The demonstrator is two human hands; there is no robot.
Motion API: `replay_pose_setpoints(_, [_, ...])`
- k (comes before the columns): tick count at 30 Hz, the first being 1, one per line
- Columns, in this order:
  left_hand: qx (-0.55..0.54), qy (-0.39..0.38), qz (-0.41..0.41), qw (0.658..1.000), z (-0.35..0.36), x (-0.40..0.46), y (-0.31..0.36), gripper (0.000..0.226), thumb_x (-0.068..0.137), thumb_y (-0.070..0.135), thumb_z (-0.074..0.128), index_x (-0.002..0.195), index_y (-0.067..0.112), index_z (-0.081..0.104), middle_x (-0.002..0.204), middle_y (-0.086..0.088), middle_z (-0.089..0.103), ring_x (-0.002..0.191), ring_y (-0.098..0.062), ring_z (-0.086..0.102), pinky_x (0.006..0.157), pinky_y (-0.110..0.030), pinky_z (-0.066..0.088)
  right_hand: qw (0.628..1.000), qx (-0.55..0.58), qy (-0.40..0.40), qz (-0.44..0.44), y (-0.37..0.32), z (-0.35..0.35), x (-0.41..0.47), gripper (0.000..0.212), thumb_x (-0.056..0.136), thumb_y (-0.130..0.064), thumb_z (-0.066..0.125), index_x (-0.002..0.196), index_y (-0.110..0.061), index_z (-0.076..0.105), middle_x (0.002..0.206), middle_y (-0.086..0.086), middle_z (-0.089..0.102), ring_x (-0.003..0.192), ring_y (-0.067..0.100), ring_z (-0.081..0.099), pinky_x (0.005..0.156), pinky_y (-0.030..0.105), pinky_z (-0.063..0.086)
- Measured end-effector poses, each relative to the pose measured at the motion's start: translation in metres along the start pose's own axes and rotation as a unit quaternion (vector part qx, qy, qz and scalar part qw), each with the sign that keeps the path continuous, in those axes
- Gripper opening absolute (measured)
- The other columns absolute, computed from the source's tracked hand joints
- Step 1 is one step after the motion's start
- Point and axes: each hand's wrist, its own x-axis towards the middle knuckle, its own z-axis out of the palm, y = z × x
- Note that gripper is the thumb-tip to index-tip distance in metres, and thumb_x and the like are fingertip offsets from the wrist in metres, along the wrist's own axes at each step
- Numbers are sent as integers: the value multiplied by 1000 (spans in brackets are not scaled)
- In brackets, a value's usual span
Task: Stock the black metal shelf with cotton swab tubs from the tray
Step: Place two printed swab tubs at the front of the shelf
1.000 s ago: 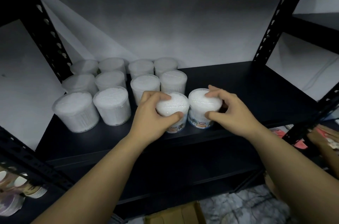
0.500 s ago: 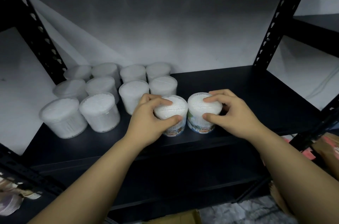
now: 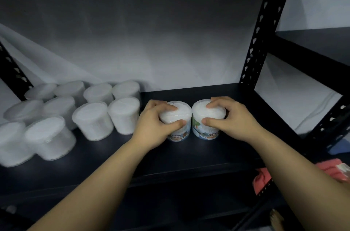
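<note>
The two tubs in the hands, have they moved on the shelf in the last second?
Yes. The two tubs went deeper onto the shelf, away from its front edge, now level with the second row of stocked tubs.

- A pale grey-white wall stands behind the shelving.
- Crumpled red and pink packaging lies low at the right, partly hidden, its contents unclear.

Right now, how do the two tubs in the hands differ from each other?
The left-hand tub shows an orange-brown label; the right-hand tub shows a green-and-blue one. The left hand grips the first, next to the stocked tubs; the right hand grips the second, toward the bare shelf. Both stand upright, side by side, same shape.
</note>
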Motion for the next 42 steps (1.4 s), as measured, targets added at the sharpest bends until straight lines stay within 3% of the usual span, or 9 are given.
replay_pose_setpoints(3, [1,3,-10,1000,17,20,6,47,64,49,89,107,36,74,117,18,54,113,2,55,99,-24,48,1000,-28,9,10,12,-13,16,58,57,-62,83,108,-36,71,131,-19,58,123,9,54,105,28,43])
replay_pose_setpoints(7, [14,-17,-18,1000,37,52,12,46,65,51,89,107,36,74,117,18,53,111,2,56,97,-17,44,997,-70,24,28,27,-28,36,59,62,-60,83,115,-37,70,136,-18,57,127,5,35,97,9,25])
replay_pose_setpoints(10, [41,-38,-16,998,51,76,19,47,66,55,86,108,37,73,118,17,52,109,1,55,89,-6,34,993,-97,39,48,37,-37,54,61,65,-62,83,118,-33,72,139,-11,57,132,12,42,104,20,30])
replay_pose_setpoints(13, [41,-64,-19,997,66,100,26,46,70,54,84,111,35,72,121,15,52,108,0,54,81,-1,31,992,-86,55,76,46,-46,72,63,69,-57,83,122,-25,70,131,-8,48,121,10,49,99,20,33])
replay_pose_setpoints(15, [54,-79,-10,995,76,115,30,47,72,55,83,113,34,71,124,12,53,111,-3,55,85,-6,33,989,-91,64,92,53,-51,83,64,72,-55,83,125,-23,68,125,-8,42,114,8,47,96,20,34])
replay_pose_setpoints(21, [81,-115,-6,990,99,154,42,55,73,58,81,119,30,69,131,8,56,115,-6,52,90,-17,36,968,-193,76,141,69,-68,117,67,73,-67,76,127,-28,68,134,4,50,129,30,41,108,33,36])
replay_pose_setpoints(29, [119,-124,19,985,125,181,47,61,76,60,78,124,26,65,136,0,58,128,-20,49,105,-29,42,957,-233,19,171,78,-95,144,70,80,-67,69,134,-24,62,148,4,50,136,30,45,114,36,37])
replay_pose_setpoints(36, [135,-102,43,985,145,191,48,59,82,59,73,129,24,64,139,-1,53,131,-20,44,110,-31,37,960,-214,24,178,83,-106,150,62,84,-52,75,132,-15,63,141,9,58,132,29,50,110,32,39])
replay_pose_setpoints(42, [150,-89,40,984,155,196,51,63,83,61,70,132,23,63,140,-4,49,132,-24,41,111,-38,38,959,-212,30,184,87,-106,155,55,86,-41,75,132,-13,64,142,14,44,121,31,56,98,28,42])
